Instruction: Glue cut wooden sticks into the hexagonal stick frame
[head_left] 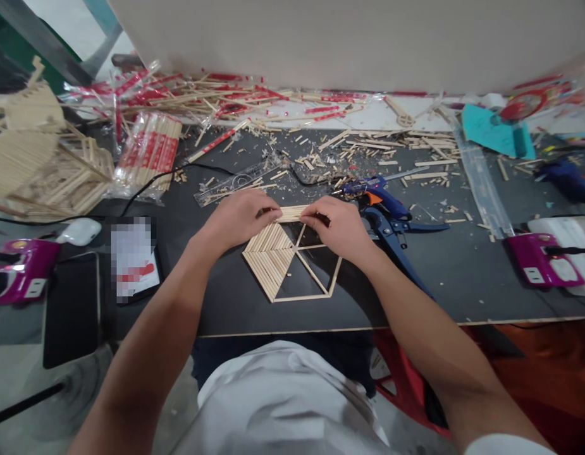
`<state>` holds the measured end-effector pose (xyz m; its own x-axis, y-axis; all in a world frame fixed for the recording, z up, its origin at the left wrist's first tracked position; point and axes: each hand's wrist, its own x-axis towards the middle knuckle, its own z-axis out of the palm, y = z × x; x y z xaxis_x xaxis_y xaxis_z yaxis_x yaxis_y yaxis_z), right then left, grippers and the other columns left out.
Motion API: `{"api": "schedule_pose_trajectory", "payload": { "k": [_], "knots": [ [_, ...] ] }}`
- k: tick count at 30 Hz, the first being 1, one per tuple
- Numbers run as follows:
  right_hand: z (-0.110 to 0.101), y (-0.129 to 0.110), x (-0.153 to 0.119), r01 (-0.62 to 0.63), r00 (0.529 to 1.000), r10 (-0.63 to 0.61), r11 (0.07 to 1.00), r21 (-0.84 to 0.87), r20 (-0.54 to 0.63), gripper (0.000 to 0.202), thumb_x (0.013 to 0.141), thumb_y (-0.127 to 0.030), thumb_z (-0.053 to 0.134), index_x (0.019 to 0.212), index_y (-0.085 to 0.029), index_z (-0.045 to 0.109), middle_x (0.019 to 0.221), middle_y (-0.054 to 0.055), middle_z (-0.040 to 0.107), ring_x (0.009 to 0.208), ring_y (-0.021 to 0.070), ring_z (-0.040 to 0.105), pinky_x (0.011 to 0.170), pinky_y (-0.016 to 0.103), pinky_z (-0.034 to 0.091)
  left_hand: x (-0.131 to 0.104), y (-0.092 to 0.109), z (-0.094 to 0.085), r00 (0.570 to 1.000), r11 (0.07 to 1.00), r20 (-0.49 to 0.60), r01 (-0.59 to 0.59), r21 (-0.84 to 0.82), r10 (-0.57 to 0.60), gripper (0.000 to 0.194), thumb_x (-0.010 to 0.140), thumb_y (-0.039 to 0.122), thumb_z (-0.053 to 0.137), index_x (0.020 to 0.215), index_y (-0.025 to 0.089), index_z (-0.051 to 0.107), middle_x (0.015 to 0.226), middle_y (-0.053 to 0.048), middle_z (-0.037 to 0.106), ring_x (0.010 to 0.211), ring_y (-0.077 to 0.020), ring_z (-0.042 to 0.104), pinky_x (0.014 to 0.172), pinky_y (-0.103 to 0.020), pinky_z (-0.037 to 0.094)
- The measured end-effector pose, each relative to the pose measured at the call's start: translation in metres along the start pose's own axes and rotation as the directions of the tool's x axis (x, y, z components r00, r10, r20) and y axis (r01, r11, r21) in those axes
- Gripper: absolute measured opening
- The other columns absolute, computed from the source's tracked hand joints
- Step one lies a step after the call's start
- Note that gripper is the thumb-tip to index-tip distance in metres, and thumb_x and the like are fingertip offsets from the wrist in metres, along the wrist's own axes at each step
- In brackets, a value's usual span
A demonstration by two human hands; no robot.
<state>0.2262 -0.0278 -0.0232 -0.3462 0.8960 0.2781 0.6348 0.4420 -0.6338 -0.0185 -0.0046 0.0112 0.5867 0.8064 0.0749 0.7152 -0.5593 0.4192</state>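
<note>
A hexagonal frame of wooden sticks (268, 272) lies flat on the dark table in front of me. Its two left triangles are filled with sticks side by side; the right and lower ones show bare table between the spokes. Several short wooden sticks (293, 213) lie together along the frame's far side. My left hand (240, 218) pinches their left end, fingers closed. At the right end, my right hand (337, 226) pinches with thumb and forefinger. A blue glue gun (380, 193) and a blue-handled cutter (391, 237) lie just right of my right hand.
Stick offcuts (363, 148) litter the back of the table. A clear ruler (240, 180) lies behind my left hand. Wrapped chopstick bundles (147, 148) and a stick-built model (45, 151) stand left. Phones (71, 309) lie near the left edge; a purple power strip (543, 259) sits right.
</note>
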Motion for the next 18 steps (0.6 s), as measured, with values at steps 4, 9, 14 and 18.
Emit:
{"api": "schedule_pose_trajectory", "payload": {
  "k": [4,9,14,18],
  "knots": [
    [-0.001,0.001,-0.001,0.032,0.999,-0.032,0.999,-0.022,0.023,0.013,0.095,-0.025,0.064,0.087,-0.027,0.074,0.089,0.006,0.071,0.076,0.0226,0.063,0.07,0.038,0.047,0.002,-0.006,0.0,0.995,0.995,-0.028,0.096,-0.022,-0.097,0.031,0.099,0.032,0.053,0.103,0.017,0.08,0.103,-0.01,0.078,0.094,-0.0242,0.069,0.085,-0.034,0.048],
    [0.001,0.002,-0.002,0.053,0.998,-0.052,0.998,-0.039,0.034,0.012,0.094,-0.022,0.065,0.087,-0.026,0.074,0.09,0.006,0.071,0.077,0.0228,0.063,0.072,0.039,0.048,0.004,-0.01,0.006,0.992,0.991,-0.011,0.129,-0.037,-0.129,0.03,0.096,0.034,0.057,0.106,0.015,0.078,0.098,-0.01,0.076,0.088,-0.0234,0.067,0.082,-0.034,0.048],
    [0.001,0.004,-0.001,0.044,0.998,-0.042,0.998,-0.047,0.056,0.012,0.095,-0.023,0.065,0.089,-0.025,0.076,0.092,0.007,0.071,0.081,0.0233,0.063,0.074,0.039,0.048,0.004,-0.009,0.01,0.995,0.994,-0.017,0.097,-0.053,-0.098,0.029,0.097,0.033,0.057,0.103,0.015,0.078,0.095,-0.01,0.073,0.089,-0.023,0.065,0.085,-0.034,0.048],
    [0.002,0.005,-0.001,0.052,0.997,-0.049,0.997,-0.058,0.059,0.012,0.095,-0.022,0.065,0.089,-0.024,0.075,0.093,0.008,0.071,0.082,0.0233,0.064,0.075,0.038,0.048,0.005,-0.007,0.012,0.996,0.994,-0.039,0.082,-0.076,-0.085,0.026,0.097,0.031,0.057,0.098,0.015,0.078,0.093,-0.009,0.071,0.091,-0.023,0.064,0.088,-0.035,0.048]
  ]
}}
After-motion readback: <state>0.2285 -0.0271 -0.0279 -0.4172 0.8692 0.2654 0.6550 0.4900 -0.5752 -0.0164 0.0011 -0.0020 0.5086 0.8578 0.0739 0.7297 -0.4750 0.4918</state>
